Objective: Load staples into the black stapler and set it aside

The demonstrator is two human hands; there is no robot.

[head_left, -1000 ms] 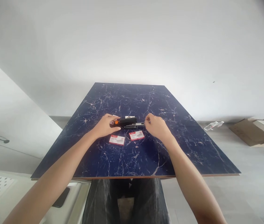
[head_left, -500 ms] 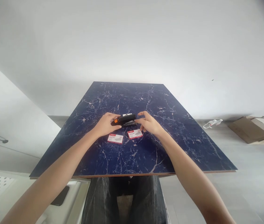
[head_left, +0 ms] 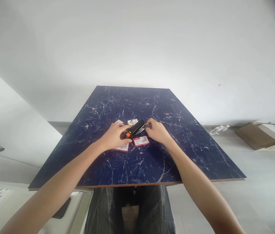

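A black stapler (head_left: 137,128) with an orange part at its rear end is tilted up to the right. My left hand (head_left: 116,136) grips its rear end between thumb and fingers. At the front end, the fingers of my right hand (head_left: 157,130) are pinched together; whether they hold anything is too small to tell. Just below the stapler lies a red and white box (head_left: 141,141). A second red and white box (head_left: 122,148) is partly covered by my left hand. Behind the stapler is a small white box (head_left: 132,122), and another white item (head_left: 119,121) shows past my left fingers.
The dark blue marbled table (head_left: 137,169) stands against a white wall. On the floor at the right are a cardboard box (head_left: 261,136) and a clear plastic item (head_left: 219,130). A dark flat object (head_left: 62,208) lies below the table at the left.
The stapler has turned, its rear end swinging toward me and its front end away. My left hand has moved right and nearer, over one box. My right fingers have closed together.
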